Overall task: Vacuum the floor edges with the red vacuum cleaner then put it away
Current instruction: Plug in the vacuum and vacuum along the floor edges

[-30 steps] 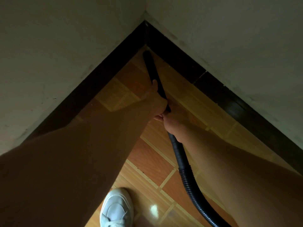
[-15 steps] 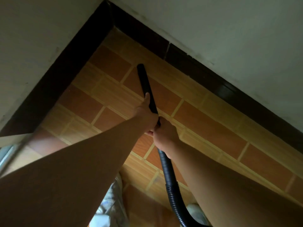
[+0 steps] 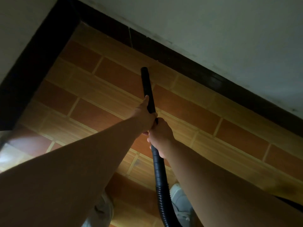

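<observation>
Mid edge-vacuuming: my left hand (image 3: 145, 114) and right hand (image 3: 160, 134) each keep a closed grip round the black wand (image 3: 147, 84), so next I'd run its tip along the dark skirting (image 3: 188, 65).

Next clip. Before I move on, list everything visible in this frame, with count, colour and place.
vacuum wand: one, black, centre, tip pointing at the far skirting board
ribbed hose: one, black, runs from the wand to the bottom edge
floor tiles: many, orange and tan, across the middle
skirting board: two runs, dark brown, meeting in the upper-left corner
walls: two, off-white, above the skirting board
shoes: two, white, bottom centre, partly hidden by the arms
left hand: one, grips the wand, farther forward
right hand: one, grips the wand just behind the left hand
</observation>
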Action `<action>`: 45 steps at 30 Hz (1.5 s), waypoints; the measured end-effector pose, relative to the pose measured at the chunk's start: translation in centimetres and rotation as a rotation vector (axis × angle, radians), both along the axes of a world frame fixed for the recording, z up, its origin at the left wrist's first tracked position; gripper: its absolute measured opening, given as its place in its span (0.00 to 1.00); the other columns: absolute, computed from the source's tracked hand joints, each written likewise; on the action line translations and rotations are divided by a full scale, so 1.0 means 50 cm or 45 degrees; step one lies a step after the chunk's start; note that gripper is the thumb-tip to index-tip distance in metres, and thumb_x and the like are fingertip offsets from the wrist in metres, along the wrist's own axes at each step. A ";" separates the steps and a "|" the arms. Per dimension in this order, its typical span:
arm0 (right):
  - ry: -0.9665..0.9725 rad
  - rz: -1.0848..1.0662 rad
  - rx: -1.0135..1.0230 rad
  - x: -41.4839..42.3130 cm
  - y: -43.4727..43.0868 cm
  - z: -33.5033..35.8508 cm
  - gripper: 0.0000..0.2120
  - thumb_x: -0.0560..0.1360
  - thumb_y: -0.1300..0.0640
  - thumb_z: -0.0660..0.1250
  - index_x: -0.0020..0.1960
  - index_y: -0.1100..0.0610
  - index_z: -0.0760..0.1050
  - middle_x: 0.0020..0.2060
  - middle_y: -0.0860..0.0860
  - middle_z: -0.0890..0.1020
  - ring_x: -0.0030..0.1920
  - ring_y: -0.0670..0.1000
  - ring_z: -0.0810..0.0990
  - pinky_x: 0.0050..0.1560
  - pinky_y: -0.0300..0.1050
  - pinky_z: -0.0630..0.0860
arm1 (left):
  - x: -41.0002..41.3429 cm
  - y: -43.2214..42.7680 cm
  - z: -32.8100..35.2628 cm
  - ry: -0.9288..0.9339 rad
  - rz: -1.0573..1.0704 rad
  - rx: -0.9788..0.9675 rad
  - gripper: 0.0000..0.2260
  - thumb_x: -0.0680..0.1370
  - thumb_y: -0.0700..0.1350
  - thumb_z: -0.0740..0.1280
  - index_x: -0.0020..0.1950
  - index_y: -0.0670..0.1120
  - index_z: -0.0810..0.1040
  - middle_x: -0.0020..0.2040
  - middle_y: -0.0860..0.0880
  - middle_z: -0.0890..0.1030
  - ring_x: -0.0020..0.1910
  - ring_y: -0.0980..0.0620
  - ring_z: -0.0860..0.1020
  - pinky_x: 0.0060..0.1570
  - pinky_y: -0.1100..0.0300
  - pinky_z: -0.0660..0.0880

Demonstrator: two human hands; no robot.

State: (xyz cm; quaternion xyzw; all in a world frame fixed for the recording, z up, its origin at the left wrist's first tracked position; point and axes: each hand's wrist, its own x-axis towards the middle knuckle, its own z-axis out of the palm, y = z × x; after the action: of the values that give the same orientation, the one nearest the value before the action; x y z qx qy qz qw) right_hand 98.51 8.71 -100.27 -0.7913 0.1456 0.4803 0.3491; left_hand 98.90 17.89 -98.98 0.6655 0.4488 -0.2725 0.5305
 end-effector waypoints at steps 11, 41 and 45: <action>0.057 -0.444 0.084 0.010 -0.065 -0.006 0.12 0.84 0.48 0.54 0.58 0.52 0.73 0.41 0.53 0.81 0.36 0.54 0.78 0.37 0.51 0.74 | 0.048 -0.070 0.005 -0.019 -0.176 -0.095 0.36 0.81 0.40 0.67 0.80 0.66 0.55 0.49 0.46 0.83 0.47 0.42 0.83 0.48 0.38 0.82; 0.191 -1.004 0.139 -0.024 -0.277 0.040 0.10 0.84 0.57 0.56 0.59 0.55 0.74 0.36 0.50 0.83 0.35 0.50 0.78 0.37 0.46 0.73 | 0.066 -0.311 -0.009 -0.057 -0.637 -0.105 0.37 0.80 0.38 0.65 0.80 0.66 0.54 0.48 0.40 0.83 0.34 0.45 0.76 0.29 0.57 0.72; 0.204 -1.090 0.156 -0.021 -0.309 0.045 0.11 0.84 0.57 0.56 0.60 0.56 0.75 0.35 0.49 0.83 0.34 0.48 0.78 0.37 0.46 0.73 | 0.075 -0.349 -0.007 -0.055 -0.698 -0.101 0.37 0.80 0.39 0.65 0.80 0.66 0.53 0.50 0.41 0.82 0.37 0.42 0.79 0.34 0.49 0.78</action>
State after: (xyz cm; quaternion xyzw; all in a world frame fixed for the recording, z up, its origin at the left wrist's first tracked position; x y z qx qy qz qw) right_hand 97.48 -6.75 -98.02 -0.5978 0.4583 0.3600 0.5505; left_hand 102.64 0.46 -99.32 0.7464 0.2294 -0.4092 0.4721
